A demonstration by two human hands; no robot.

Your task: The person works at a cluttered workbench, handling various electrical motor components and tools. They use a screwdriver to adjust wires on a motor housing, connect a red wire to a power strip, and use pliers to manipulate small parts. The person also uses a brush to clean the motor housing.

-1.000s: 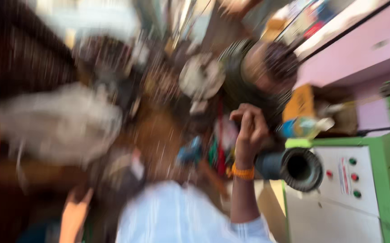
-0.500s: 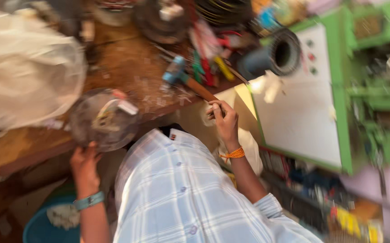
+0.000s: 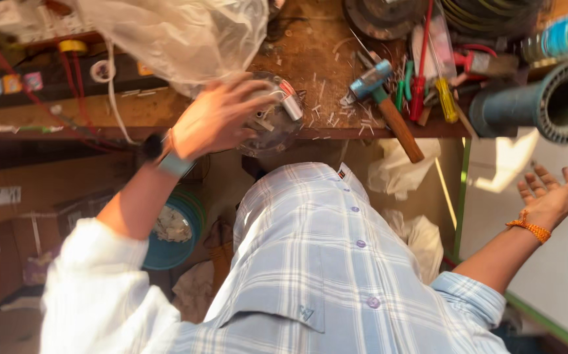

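Gripping a round metal part at the workbench edge, the left hand wraps its curled fingers over the top. The right hand hangs open and empty, fingers spread, beside the white machine panel.

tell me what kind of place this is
Most likely a small repair or electrical workshop: a cluttered wooden workbench strewn with metal shavings, a hammer and screwdrivers, and the left hand on a round metal part.
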